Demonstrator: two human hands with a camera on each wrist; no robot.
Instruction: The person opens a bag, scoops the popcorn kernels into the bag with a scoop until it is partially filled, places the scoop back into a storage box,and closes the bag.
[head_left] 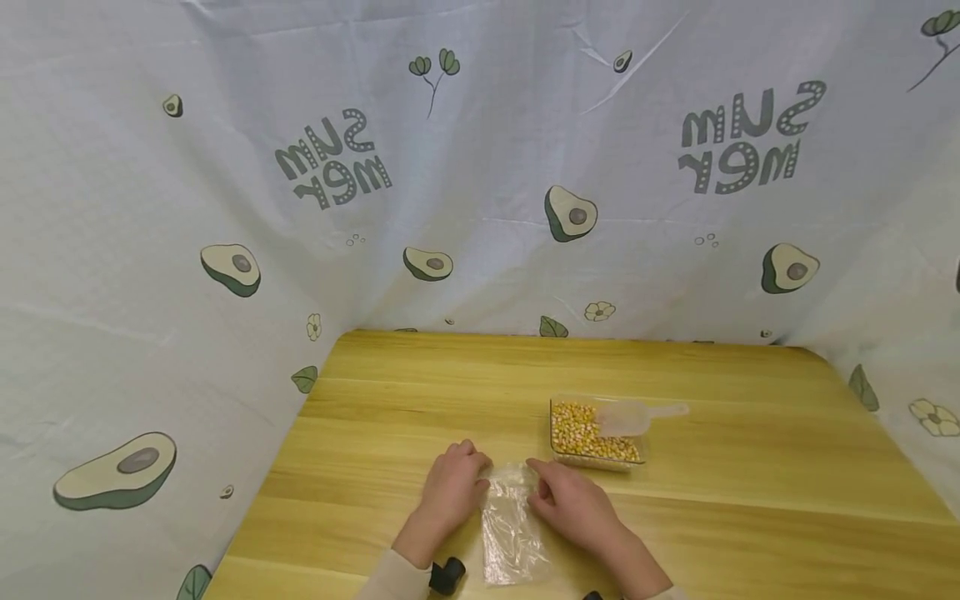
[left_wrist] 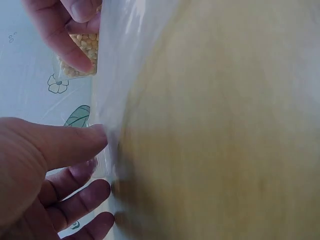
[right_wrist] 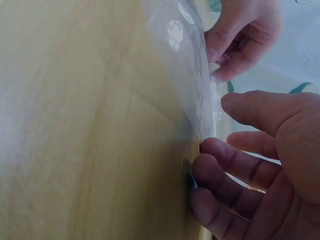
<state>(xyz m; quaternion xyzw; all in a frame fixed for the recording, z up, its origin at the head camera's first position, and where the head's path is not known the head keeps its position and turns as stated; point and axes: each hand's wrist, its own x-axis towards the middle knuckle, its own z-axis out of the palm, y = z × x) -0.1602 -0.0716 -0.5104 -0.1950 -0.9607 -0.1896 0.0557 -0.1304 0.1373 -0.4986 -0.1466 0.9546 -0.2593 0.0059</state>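
- Seemingly at the step of handling the top end of a clear bag point(head_left: 513, 542), with that end toward the worktop's back edge.
- Lying on the worktop point(head_left: 375, 400), nearer its left edge than its right.
- Apparently pinching the bag's top left side with the left hand point(head_left: 456, 479), thumb and forefinger close together at the film.
- Touching the top right corner with the right hand point(head_left: 577, 504), forefinger reached forward, thumb parted from the fingertips, without any firm grip showing.
- Apart from each other, on opposite sides of the bag: both hands.
- Impossible to tell from these views: any parting of the film's layers.
- Probably calling next for a light right thumb-and-forefinger pinch to match the left, gentle with thin, slippery film.
- Beyond the right hand, toward the back edge: a tub point(head_left: 592, 461) of corn point(head_left: 573, 429), with a scoop point(head_left: 624, 417) in it, handle over the rim toward the worktop's right edge.
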